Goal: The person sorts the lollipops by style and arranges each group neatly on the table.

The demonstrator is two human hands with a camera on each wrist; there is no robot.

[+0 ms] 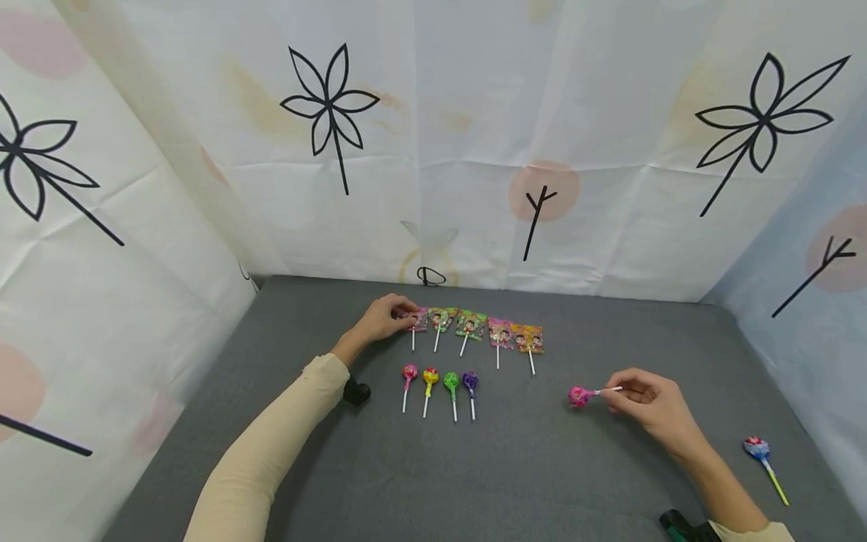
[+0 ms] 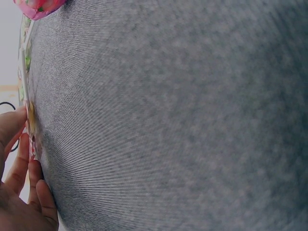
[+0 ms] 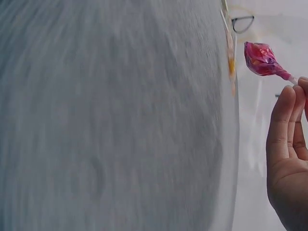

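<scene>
In the head view my left hand (image 1: 381,320) is at the left end of the back row. Thumb and fingers pinch the edge of a lollipop in a flat pink wrapper (image 1: 421,320), which lies on the grey table; the fingers partly cover it. My right hand (image 1: 653,403) pinches the white stick of a round pink lollipop (image 1: 579,397), its head pointing left. The right wrist view shows that pink lollipop (image 3: 260,58) raised off the cloth, stick between thumb and fingertips.
Several flat-wrapped lollipops (image 1: 470,325) continue the back row rightward. Before them is a row of round ones: pink (image 1: 409,372), yellow (image 1: 430,376), green (image 1: 451,382), purple (image 1: 470,380). A blue lollipop (image 1: 756,448) lies far right. Patterned curtains (image 1: 460,135) surround the table (image 1: 515,467).
</scene>
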